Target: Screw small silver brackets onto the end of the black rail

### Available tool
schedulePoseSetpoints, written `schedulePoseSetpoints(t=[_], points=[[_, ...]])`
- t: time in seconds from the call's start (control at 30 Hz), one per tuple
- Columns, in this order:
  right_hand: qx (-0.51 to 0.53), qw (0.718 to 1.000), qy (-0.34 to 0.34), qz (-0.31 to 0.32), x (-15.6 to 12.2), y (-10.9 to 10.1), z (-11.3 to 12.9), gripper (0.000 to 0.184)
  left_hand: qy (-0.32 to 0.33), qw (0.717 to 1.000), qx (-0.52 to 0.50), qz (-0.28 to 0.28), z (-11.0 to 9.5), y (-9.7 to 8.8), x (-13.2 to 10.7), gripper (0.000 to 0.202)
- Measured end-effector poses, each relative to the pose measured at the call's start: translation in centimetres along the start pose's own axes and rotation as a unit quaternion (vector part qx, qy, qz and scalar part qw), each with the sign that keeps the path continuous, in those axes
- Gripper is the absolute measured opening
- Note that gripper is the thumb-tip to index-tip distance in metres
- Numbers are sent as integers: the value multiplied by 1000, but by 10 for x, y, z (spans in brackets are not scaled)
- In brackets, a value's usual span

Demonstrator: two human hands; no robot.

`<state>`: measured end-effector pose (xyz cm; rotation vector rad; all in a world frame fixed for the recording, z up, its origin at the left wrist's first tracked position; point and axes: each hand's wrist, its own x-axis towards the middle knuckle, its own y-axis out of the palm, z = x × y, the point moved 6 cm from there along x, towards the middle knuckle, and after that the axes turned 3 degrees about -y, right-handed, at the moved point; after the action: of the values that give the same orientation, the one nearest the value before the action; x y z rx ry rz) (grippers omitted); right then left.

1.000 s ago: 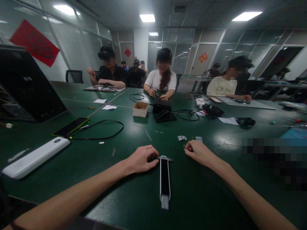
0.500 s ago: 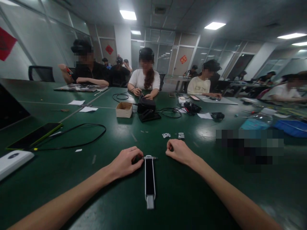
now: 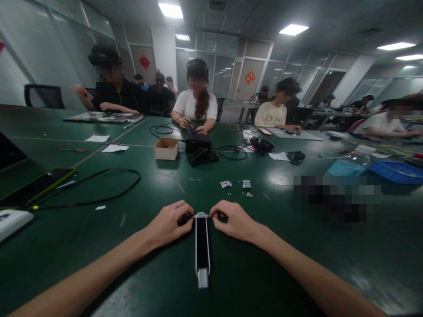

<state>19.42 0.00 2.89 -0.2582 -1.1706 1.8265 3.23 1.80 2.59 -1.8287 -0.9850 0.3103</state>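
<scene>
A long, narrow device (image 3: 202, 246) with a white frame and a dark middle lies on the green table, its pale block end toward me. Across its far end runs a thin metal rod (image 3: 200, 216) that sticks out on both sides. My left hand (image 3: 172, 221) pinches the rod's left end between thumb and fingers. At the right end, my right hand (image 3: 233, 220) has its thumb and fingertips closed on the rod; any tiny part between them is hidden. Beyond lie two small metal plates, one left (image 3: 226, 184) and one right (image 3: 246, 184), with several tiny rings or nuts (image 3: 249, 194) nearby.
A small open box (image 3: 166, 149) and a black device (image 3: 198, 147) stand ahead. On the left are a black cable (image 3: 132, 189), a phone (image 3: 38, 187) and a white object (image 3: 13, 224). A blue tray (image 3: 395, 171) sits right. Several people work across the table.
My right hand has come in leftward and down from near the small plates, and now pinches the rod's right end. Tiny rings or nuts now show there. My left hand stays at the rod.
</scene>
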Motion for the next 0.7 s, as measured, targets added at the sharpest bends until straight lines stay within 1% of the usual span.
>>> schedulePoseSetpoints(t=[0.2, 0.37, 0.53, 0.7], points=[[10, 1000, 5, -10, -1, 0, -5, 12, -8, 1000, 2, -4, 3, 2, 0, 15], [3, 1000, -7, -22, -1, -1, -2, 12, -11, 1000, 10, -1, 1, 1, 1, 13], [-3, 1000, -12, -17, -1, 1, -1, 12, -16, 1000, 11, 4, 0, 1, 1, 13], [-5, 1000, -16, -26, -1, 1, -1, 11, -1, 1000, 6, 0, -1, 0, 1, 17]])
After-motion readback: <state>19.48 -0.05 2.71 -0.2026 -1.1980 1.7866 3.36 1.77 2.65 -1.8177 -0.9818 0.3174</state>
